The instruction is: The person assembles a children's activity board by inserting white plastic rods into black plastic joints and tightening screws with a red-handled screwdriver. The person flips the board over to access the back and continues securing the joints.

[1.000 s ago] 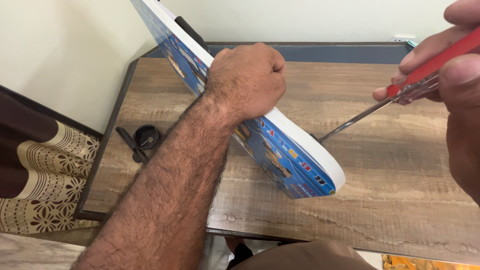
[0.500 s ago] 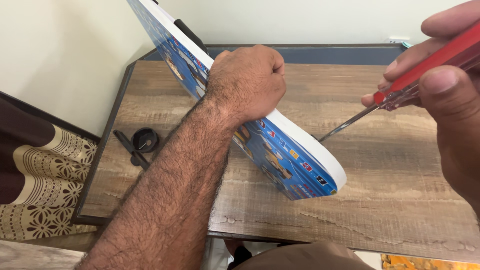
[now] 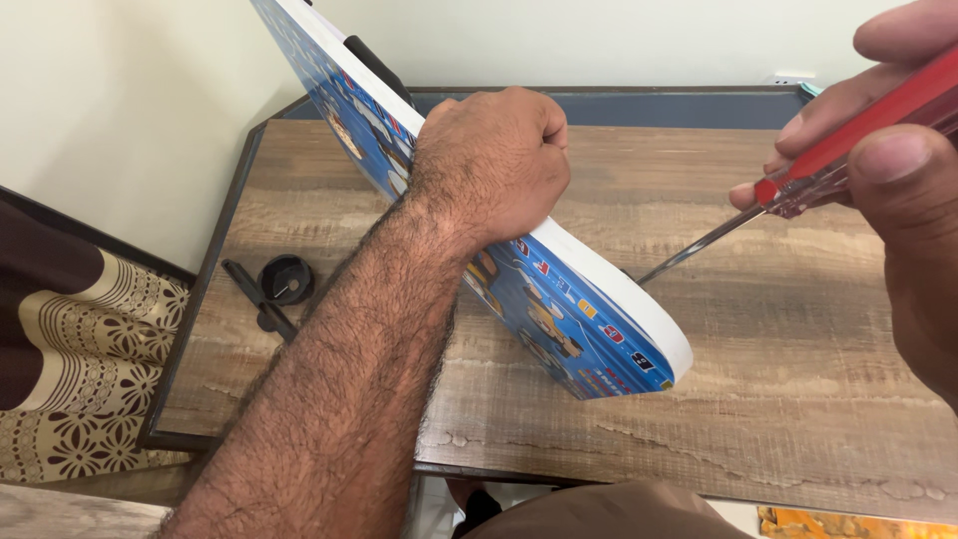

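— Board (image 3: 609, 319): where did it sit against your fingers?
— Your left hand (image 3: 494, 165) was clenched around its upper edge, holding it tilted on the wooden table (image 3: 798, 399); your right hand (image 3: 898, 170) gripped a red-handled screwdriver (image 3: 798, 190), the tip hidden behind the board.
— How did it look?
— Blue printed face, thick white rim, rounded lower corner touching the table.
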